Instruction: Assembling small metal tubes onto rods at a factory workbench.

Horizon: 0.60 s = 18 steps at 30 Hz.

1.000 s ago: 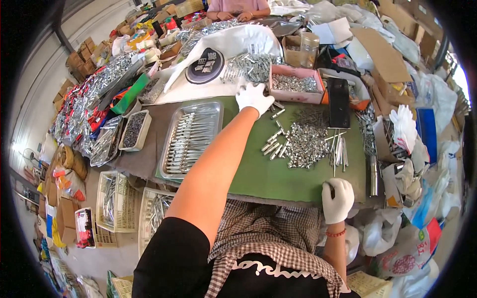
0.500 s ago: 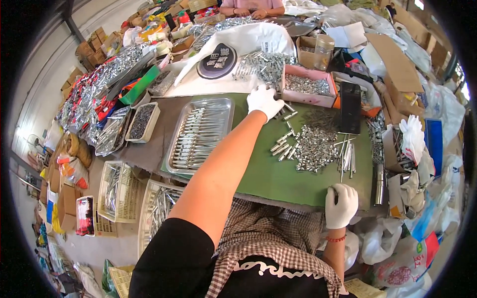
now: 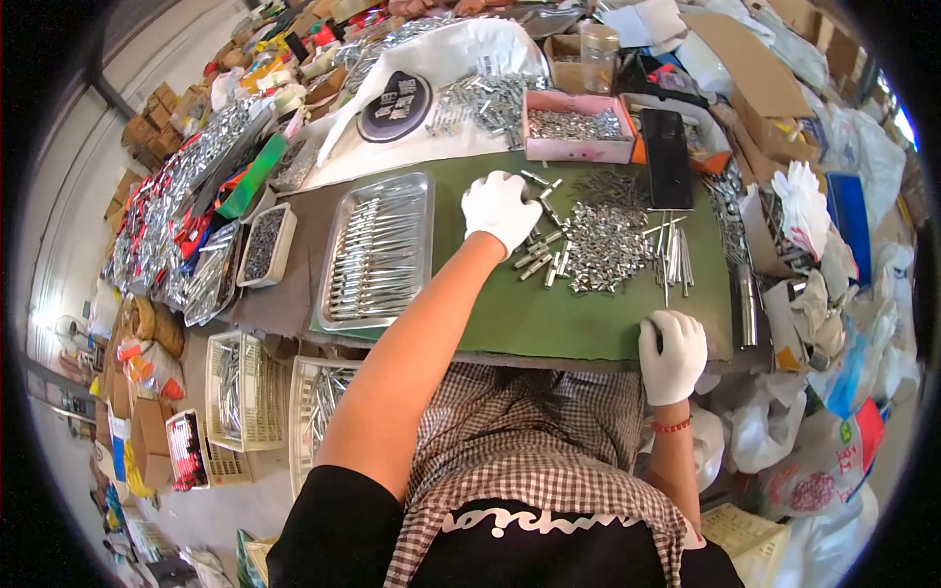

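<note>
My left hand (image 3: 501, 211), in a white glove, rests on the green mat (image 3: 470, 318) with its fingers curled. Loose silver metal cylinders (image 3: 535, 263) lie close by its right side; whatever is under the fingers is hidden. Near the mat's front edge my right hand (image 3: 673, 358), also gloved, is closed in a loose fist, and nothing shows in it. Beyond it lie thin metal rods (image 3: 674, 257). Between the hands spreads a heap of small silver metal parts (image 3: 610, 245). Left of my left hand, a metal tray (image 3: 331, 316) holds rows of rods with thick sleeves.
A pink box (image 3: 578, 151) of small metal parts stands at the back beside a black phone (image 3: 666, 162). More cylinders (image 3: 487, 106) lie on a white sack (image 3: 343, 157). A tub (image 3: 284, 245) of dark bits stands left, plastic baskets (image 3: 265, 412) below.
My left hand has drawn back from the white sack's edge toward me on the mat, beside the loose cylinders. My right hand stays by the front edge. The view has tilted lower.
</note>
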{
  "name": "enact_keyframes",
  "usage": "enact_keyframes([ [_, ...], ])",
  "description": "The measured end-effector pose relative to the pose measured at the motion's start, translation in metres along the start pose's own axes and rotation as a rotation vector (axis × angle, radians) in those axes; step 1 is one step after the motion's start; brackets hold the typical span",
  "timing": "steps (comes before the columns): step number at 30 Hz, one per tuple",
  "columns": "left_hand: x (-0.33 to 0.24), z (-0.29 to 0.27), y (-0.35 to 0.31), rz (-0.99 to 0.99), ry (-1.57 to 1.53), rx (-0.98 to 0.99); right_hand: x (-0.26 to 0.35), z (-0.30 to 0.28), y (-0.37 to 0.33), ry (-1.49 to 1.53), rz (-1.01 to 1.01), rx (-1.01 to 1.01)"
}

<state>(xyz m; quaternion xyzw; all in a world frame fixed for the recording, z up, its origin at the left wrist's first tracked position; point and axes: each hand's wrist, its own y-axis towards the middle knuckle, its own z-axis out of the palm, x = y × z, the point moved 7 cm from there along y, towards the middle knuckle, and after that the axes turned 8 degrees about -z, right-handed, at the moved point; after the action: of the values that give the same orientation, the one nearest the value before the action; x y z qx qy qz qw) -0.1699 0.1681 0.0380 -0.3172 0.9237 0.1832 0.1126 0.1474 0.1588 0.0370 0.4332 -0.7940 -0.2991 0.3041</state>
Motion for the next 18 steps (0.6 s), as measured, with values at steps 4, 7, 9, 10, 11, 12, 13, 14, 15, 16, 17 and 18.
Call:
enact_keyframes([
  [4, -0.017, -0.005, 0.013, 0.209, -0.001, -0.159, 0.001, -0.002, 0.001, -0.007, 0.010, 0.004],
  [7, -0.020, 0.011, 0.028, 0.324, 0.079, -0.106, 0.003, -0.002, 0.004, 0.012, 0.004, -0.002],
  [9, -0.014, 0.022, 0.039, 0.261, 0.140, 0.052, 0.003, -0.003, 0.006, 0.036, 0.024, -0.002],
  [10, -0.014, 0.022, 0.043, 0.268, 0.180, 0.081, 0.001, -0.005, 0.006, 0.073, 0.054, -0.021],
  [11, -0.019, 0.024, 0.047, 0.286, 0.213, 0.113, -0.003, -0.008, 0.005, 0.047, 0.072, -0.021],
  [12, -0.025, 0.026, 0.049, 0.302, 0.224, 0.130, -0.012, -0.012, 0.004, 0.146, 0.171, -0.049],
  [13, -0.026, 0.022, 0.046, 0.349, 0.227, 0.096, -0.019, -0.011, 0.003, 0.262, 0.259, -0.078],
  [14, -0.024, 0.020, 0.047, 0.350, 0.250, 0.097, -0.024, -0.013, 0.009, 0.251, 0.268, -0.081],
  [15, -0.023, 0.019, 0.047, 0.348, 0.273, 0.097, -0.030, -0.013, 0.015, 0.230, 0.280, -0.066],
  [16, -0.026, 0.016, 0.043, 0.352, 0.271, 0.102, -0.040, -0.013, 0.020, 0.159, 0.265, -0.053],
  [17, -0.029, 0.008, 0.040, 0.339, 0.255, 0.052, -0.052, -0.011, 0.026, 0.089, 0.250, -0.041],
  [18, -0.031, -0.002, 0.035, 0.324, 0.240, 0.002, -0.063, -0.007, 0.031, -0.015, 0.246, 0.016],
])
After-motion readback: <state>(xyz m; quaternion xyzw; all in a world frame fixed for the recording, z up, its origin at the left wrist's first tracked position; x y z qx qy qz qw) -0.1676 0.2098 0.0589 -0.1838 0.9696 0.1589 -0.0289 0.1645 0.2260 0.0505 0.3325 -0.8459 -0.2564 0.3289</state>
